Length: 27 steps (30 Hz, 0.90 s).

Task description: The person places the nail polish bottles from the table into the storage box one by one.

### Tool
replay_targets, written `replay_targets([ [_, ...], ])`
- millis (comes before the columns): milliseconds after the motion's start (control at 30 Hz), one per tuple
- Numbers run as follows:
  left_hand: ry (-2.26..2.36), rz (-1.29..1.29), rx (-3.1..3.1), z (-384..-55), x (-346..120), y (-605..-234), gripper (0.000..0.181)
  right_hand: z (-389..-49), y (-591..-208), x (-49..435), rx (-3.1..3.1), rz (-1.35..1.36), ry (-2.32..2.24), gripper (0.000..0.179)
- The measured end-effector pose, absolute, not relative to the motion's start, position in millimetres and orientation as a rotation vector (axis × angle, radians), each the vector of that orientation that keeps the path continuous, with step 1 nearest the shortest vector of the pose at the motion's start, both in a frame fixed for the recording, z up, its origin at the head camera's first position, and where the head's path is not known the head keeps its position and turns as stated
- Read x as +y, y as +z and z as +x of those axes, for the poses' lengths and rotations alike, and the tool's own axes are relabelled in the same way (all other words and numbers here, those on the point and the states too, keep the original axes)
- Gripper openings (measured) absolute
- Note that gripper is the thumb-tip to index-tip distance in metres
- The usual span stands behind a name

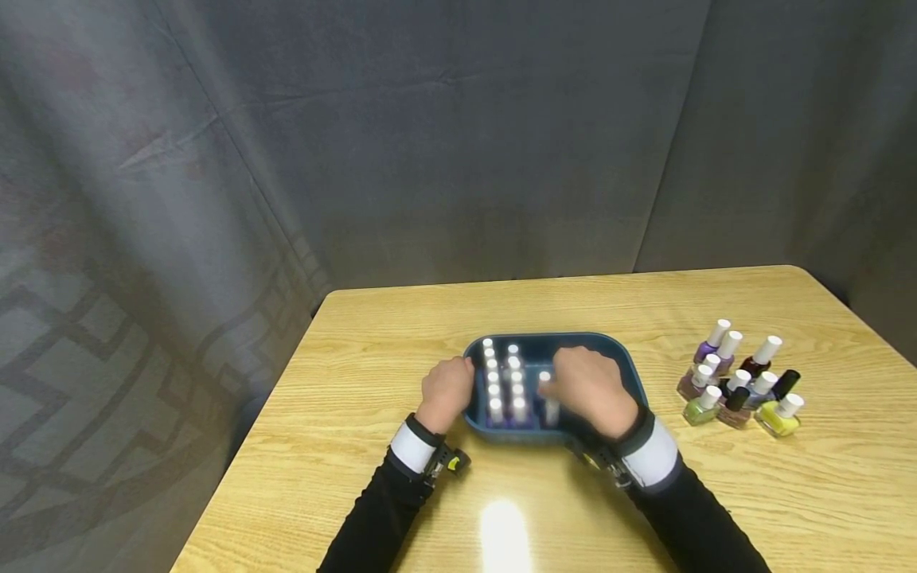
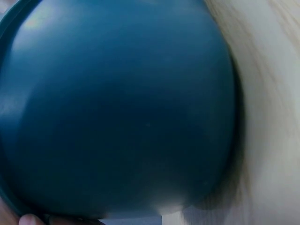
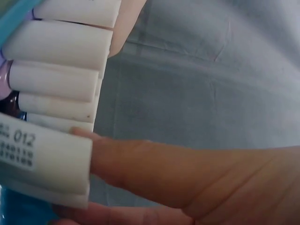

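Gripping left rim of blue tray (image 1: 501, 436) with left hand (image 1: 447, 391); pinching white cap (image 3: 47, 161) of small bottle (image 1: 551, 412) between thumb and finger of right hand (image 1: 591, 386), holding it inside tray, just right of two rows of white-capped bottles (image 1: 494, 390); seeing wooden table (image 1: 358, 358) under tray, cluster of white- and black-capped bottles (image 1: 738, 380) on it, well apart to right; not making out contact between held bottle and tray bottom

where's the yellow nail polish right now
In the head view, the yellow nail polish is on the right side of the table, at the near right corner of the bottle cluster, beside a black-capped bottle, right of the blue tub.
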<state>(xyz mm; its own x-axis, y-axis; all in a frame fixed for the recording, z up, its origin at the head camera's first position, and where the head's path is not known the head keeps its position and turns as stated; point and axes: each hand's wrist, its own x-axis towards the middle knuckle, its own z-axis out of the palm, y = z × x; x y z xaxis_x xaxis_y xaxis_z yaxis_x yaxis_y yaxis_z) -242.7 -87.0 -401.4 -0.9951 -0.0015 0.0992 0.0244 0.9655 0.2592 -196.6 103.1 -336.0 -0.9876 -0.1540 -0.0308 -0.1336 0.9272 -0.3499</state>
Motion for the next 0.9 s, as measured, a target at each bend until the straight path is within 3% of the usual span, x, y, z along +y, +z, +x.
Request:
replay_targets([
  [433,-0.429,-0.014,-3.017,-243,-87,-402,0.045,-198,-340,98,3.037,-0.234,-0.553,0.035],
  [733,-0.426,-0.016,-3.015,-243,-88,-401,0.044,-192,-332,101,3.033,-0.200,-0.514,0.046],
  [900,-0.418,-0.018,-3.013,-244,-88,-403,0.044,-188,-329,101,2.971,-0.212,-0.447,0.040],
])
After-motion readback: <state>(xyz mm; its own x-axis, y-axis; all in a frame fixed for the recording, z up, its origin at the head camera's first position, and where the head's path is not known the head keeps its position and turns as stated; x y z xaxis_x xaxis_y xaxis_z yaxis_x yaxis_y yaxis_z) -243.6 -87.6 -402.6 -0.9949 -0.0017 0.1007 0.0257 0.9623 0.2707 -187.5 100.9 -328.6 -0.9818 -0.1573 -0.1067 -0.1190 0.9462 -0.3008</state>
